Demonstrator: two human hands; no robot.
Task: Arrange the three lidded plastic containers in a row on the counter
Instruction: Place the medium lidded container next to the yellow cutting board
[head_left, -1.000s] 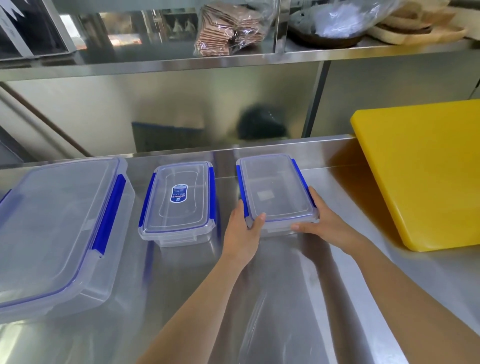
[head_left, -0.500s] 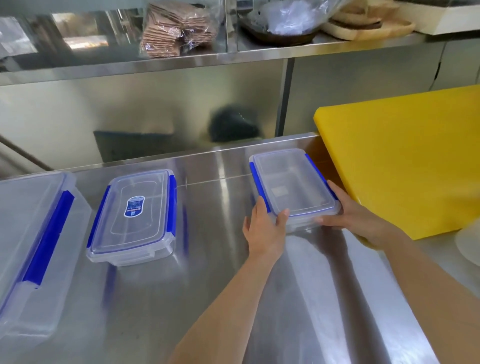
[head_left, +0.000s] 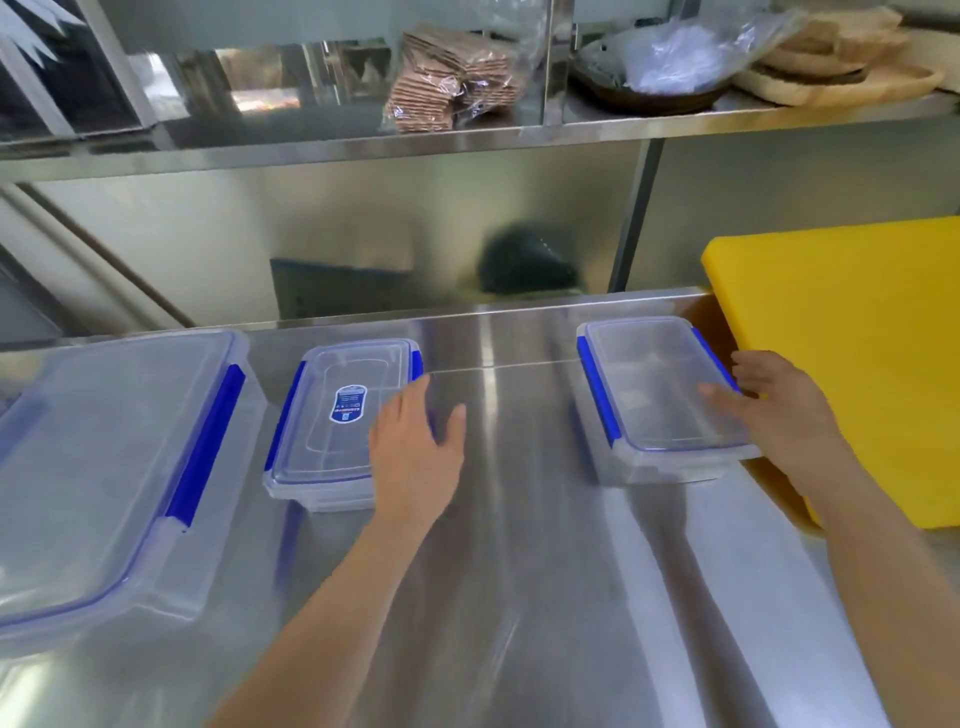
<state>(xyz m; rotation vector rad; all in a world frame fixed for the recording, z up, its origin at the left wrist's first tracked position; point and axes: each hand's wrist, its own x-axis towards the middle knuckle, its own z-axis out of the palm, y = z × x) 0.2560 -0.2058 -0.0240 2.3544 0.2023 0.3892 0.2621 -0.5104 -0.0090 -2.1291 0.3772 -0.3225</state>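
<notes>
Three clear lidded containers with blue clips stand on the steel counter (head_left: 519, 571). The large container (head_left: 104, 457) is at the left. The middle container (head_left: 332, 426) carries a blue label. The right container (head_left: 660, 395) stands beside the yellow board. My left hand (head_left: 415, 447) is spread, fingers apart, over the right edge of the middle container. My right hand (head_left: 774, 410) lies open on the right container's near right corner, fingers resting on the lid.
A thick yellow cutting board (head_left: 857, 364) lies at the right, touching or nearly touching the right container. Above, a steel shelf (head_left: 467, 140) holds a bagged stack of brown mats, a dark bowl with plastic, and wooden trays. The steel backsplash stands behind.
My left hand let go of the right container and moved left to the middle one. The right container now stands farther right, next to the yellow board. My right hand loosened.
</notes>
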